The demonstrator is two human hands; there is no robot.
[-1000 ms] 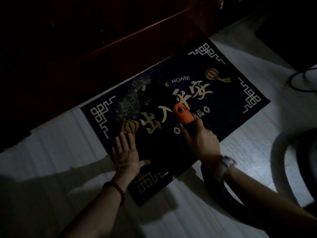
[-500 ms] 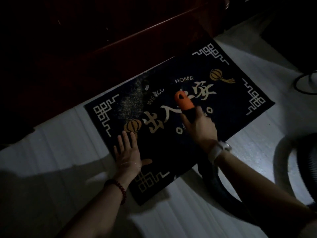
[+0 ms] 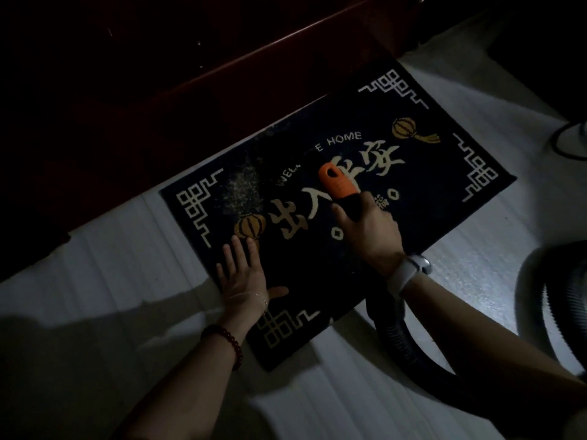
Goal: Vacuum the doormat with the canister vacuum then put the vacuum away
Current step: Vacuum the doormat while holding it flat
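A dark doormat (image 3: 444,198) with pale lettering and lanterns lies on the light floor, one long edge against a dark red door. A patch of pale grit (image 3: 243,188) speckles its left part. My right hand (image 3: 370,227) grips the vacuum handle, whose orange end (image 3: 336,182) points up over the mat's middle. The black ribbed hose (image 3: 403,341) runs back from it under my right forearm. My left hand (image 3: 243,277) presses flat on the mat's near-left edge, fingers straight. The nozzle tip is lost in the dark.
The dark red door and threshold (image 3: 222,74) close off the far side. A round dark object with ribbed edge (image 3: 559,300) sits at the right. A thin cable loop (image 3: 568,144) lies on the floor at the far right.
My right hand has pushed the orange handle end up and left across the mat's lettering, toward the grit patch. My left hand has stayed flat on the mat's edge.
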